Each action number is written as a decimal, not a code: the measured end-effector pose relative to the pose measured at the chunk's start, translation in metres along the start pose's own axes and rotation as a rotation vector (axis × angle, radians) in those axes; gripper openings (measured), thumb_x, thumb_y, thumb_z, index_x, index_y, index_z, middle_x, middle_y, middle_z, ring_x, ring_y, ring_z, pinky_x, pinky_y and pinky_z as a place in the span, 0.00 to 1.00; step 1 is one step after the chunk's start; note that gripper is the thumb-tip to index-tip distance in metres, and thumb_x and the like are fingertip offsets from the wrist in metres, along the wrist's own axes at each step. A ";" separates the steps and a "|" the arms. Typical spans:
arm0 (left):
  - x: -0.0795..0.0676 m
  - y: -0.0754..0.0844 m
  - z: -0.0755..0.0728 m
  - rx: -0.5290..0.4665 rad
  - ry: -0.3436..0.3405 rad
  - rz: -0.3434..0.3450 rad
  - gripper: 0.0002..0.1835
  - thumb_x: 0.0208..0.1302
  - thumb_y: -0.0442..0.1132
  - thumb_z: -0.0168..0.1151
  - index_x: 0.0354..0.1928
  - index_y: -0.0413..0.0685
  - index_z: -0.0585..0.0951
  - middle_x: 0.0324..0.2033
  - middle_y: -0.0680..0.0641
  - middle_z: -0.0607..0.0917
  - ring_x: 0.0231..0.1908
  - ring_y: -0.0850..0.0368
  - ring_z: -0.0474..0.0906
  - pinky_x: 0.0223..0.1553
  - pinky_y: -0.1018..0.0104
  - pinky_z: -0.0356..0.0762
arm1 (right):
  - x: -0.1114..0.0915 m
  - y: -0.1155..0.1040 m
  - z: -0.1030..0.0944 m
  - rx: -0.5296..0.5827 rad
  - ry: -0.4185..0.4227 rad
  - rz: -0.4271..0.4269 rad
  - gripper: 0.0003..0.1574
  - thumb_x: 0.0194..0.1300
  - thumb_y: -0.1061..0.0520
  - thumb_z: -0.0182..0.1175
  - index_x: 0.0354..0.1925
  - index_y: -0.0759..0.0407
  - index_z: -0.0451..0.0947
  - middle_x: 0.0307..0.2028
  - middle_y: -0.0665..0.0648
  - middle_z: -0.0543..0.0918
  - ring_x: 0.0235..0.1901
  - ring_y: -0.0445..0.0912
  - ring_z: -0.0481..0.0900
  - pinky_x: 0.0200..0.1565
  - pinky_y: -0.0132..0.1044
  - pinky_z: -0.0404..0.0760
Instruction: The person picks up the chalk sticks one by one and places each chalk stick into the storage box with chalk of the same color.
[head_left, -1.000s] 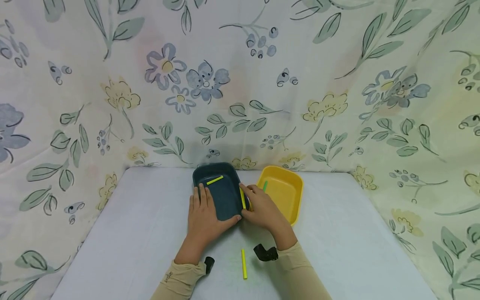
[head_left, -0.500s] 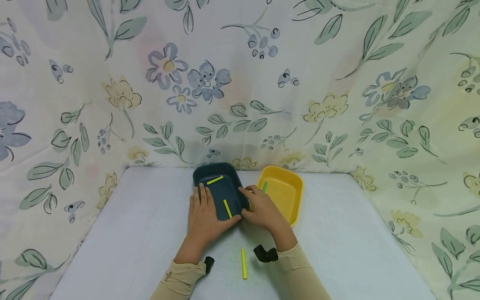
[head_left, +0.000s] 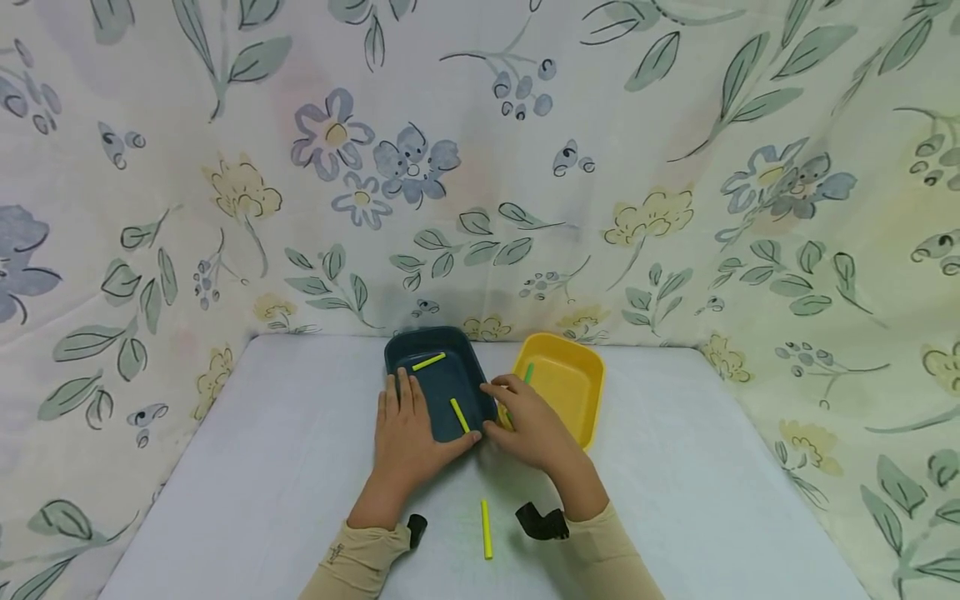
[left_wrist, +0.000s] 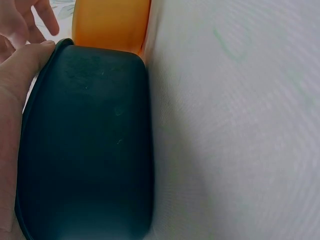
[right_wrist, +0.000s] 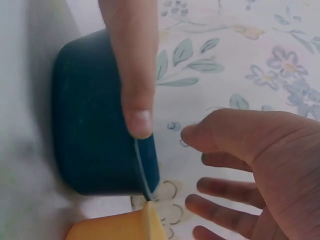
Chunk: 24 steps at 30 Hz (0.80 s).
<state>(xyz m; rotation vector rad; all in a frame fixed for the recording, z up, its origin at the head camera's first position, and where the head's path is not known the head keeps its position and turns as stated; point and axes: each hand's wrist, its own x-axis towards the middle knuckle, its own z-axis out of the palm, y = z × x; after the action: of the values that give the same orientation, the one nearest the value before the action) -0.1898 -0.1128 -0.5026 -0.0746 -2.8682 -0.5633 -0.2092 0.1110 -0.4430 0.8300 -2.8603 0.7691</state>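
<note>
My left hand [head_left: 408, 442] rests on the dark teal tray [head_left: 435, 385], its straight fingers over the left side and thumb on the near rim. Two yellow chalk-like sticks lie inside: one at the far end [head_left: 429, 362], another near the thumb [head_left: 460, 415]. At the tray's right side hovers my right hand [head_left: 534, 427], thumb and fingers apart. The right wrist view shows nothing between the fingers of that hand [right_wrist: 265, 170]. Beyond it stands a yellow tray [head_left: 577, 392], partly hidden by the hand, with a green stick [head_left: 529, 374] inside.
A third yellow stick [head_left: 486, 529] lies on the white cloth [head_left: 300, 458] between my forearms. Faint green marks [left_wrist: 227, 47] show on the cloth in the left wrist view. A floral curtain [head_left: 480, 167] hangs behind the table.
My right hand has let go of a yellow stick, which now lies in the teal tray. Its fingers have since spread and drawn back slightly right. The left hand stays put.
</note>
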 end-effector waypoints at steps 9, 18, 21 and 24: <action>-0.001 0.000 -0.001 -0.006 -0.005 0.007 0.79 0.50 0.90 0.55 0.83 0.30 0.48 0.84 0.30 0.45 0.84 0.31 0.38 0.82 0.34 0.45 | -0.020 -0.013 -0.011 0.050 -0.043 0.014 0.34 0.71 0.45 0.71 0.72 0.48 0.78 0.69 0.51 0.77 0.67 0.48 0.77 0.69 0.49 0.79; -0.001 0.001 -0.002 -0.016 -0.009 0.006 0.79 0.50 0.90 0.57 0.82 0.29 0.50 0.84 0.30 0.45 0.84 0.31 0.37 0.83 0.35 0.44 | -0.039 -0.020 -0.013 0.105 -0.053 -0.031 0.31 0.72 0.46 0.70 0.70 0.48 0.80 0.67 0.48 0.78 0.66 0.45 0.77 0.68 0.48 0.80; 0.000 0.001 -0.002 -0.016 -0.023 -0.002 0.79 0.50 0.90 0.56 0.83 0.30 0.49 0.84 0.31 0.42 0.85 0.31 0.36 0.83 0.35 0.43 | -0.044 -0.019 -0.012 0.124 -0.070 -0.041 0.31 0.72 0.46 0.70 0.70 0.49 0.80 0.66 0.47 0.78 0.67 0.44 0.77 0.69 0.48 0.79; -0.001 0.002 -0.003 -0.011 -0.033 -0.007 0.79 0.50 0.90 0.56 0.83 0.30 0.49 0.84 0.32 0.40 0.85 0.32 0.35 0.83 0.35 0.41 | -0.050 -0.018 -0.011 0.130 -0.091 -0.049 0.31 0.73 0.46 0.69 0.70 0.49 0.80 0.66 0.48 0.79 0.67 0.44 0.77 0.68 0.50 0.79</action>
<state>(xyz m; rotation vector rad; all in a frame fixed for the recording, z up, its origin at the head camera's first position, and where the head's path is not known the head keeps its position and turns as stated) -0.1885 -0.1126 -0.4992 -0.0757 -2.8986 -0.5844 -0.1581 0.1269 -0.4348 0.9717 -2.8809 0.9441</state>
